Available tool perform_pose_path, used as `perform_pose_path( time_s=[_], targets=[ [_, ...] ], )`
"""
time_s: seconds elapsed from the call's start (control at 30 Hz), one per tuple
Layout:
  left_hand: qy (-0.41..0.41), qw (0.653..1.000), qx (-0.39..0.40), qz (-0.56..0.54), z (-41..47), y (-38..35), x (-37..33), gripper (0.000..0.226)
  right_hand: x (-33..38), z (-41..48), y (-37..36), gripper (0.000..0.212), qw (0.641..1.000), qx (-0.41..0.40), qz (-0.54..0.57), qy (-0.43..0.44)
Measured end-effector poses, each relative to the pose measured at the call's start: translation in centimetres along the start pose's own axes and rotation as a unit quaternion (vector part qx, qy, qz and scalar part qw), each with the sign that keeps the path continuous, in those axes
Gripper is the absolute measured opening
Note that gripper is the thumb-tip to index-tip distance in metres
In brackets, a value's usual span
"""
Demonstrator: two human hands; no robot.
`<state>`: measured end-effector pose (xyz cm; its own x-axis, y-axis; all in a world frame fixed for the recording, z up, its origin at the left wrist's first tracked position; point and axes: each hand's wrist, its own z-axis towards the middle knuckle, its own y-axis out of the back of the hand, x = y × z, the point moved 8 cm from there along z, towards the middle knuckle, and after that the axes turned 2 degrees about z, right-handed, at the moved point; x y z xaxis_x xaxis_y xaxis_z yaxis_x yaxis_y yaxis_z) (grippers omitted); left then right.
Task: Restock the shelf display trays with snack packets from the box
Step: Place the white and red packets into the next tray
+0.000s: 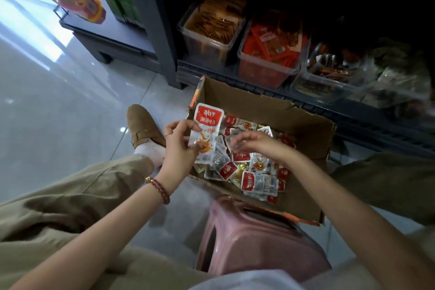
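Only the head cam here. Main worry: the left grip (179,146) has fingers and thumb curled round a red-and-white snack packet (207,132), maybe a thin stack of them, held upright over the left edge of the box (306,139). They look slick, so if more get added, one could slide out and land on the floor beside the box instead of back in it. The right grip (254,146) is down on the loose packets (254,172) in the middle of the box, fingers curled; I can't tell if it's got one pinched. The box is torn cardboard, and its near end seems to rest on a pink stool (254,242), so a hard nudge might tip it.

Containers: the box floor is covered in jumbled packets. Beyond the box, the shelf (223,73) carries clear trays. There's a brown-orange tray (211,30), a red tray (270,59) heaped full, and a right-hand tray (329,77) that looks lower, with contents too murky to name.
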<state>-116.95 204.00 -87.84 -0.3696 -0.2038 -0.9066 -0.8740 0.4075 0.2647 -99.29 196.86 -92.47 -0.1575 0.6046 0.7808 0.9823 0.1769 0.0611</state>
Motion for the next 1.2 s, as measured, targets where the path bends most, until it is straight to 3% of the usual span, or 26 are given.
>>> perform_pose_path(
  time_s=[0.07,0.13,0.2,0.4,0.5,0.63,0.73,0.83,0.9,1.03,1.2],
  targets=[
    [0.026,0.999,0.023,-0.023,-0.1,-0.2,0.5,0.048,-5.3,0.7,1.1,0.023,0.972,0.009,-0.204,-0.117],
    [0.045,0.997,0.041,-0.044,-0.3,-0.3,0.9,0.051,-11.1,0.5,1.2,0.032,0.888,0.071,-0.388,-0.236],
    [0.073,0.994,0.057,-0.056,-0.4,-0.6,1.3,0.054,-15.0,-0.3,1.0,0.058,0.829,0.103,-0.455,-0.308],
    [0.096,0.99,0.088,-0.048,-1.1,-1.0,0.8,0.054,-19.1,-1.1,0.0,0.074,0.832,0.073,-0.429,-0.344],
    [0.097,0.991,0.084,-0.035,-1.1,-0.6,0.9,0.057,-17.9,-1.3,0.3,0.066,0.843,0.05,-0.435,-0.312],
    [0.115,0.989,0.075,-0.054,-1.0,-0.6,0.9,0.053,-11.7,-2.2,1.7,0.028,0.891,0.031,-0.399,-0.214],
    [0.121,0.989,0.066,-0.052,-0.9,-0.9,0.7,0.048,-5.3,-3.0,3.5,0.022,0.921,-0.076,-0.373,-0.082],
    [0.129,0.987,0.066,-0.065,-1.0,-1.7,-0.1,0.046,1.3,-5.6,4.3,0.031,0.929,-0.217,-0.299,0.032],
    [0.115,0.987,0.081,-0.075,-1.3,-2.7,-1.5,0.042,5.4,-7.6,3.4,0.036,0.929,-0.248,-0.258,0.097],
    [0.044,0.987,0.135,-0.074,-1.7,-5.7,-5.4,0.034,10.5,-10.1,0.7,0.04,0.915,-0.24,-0.284,0.158],
    [0.08,0.959,0.176,-0.21,-1.3,-8.8,-8.5,0.05,12.6,-11.2,-1.0,0.042,0.867,-0.258,-0.37,0.211]
  ],
)
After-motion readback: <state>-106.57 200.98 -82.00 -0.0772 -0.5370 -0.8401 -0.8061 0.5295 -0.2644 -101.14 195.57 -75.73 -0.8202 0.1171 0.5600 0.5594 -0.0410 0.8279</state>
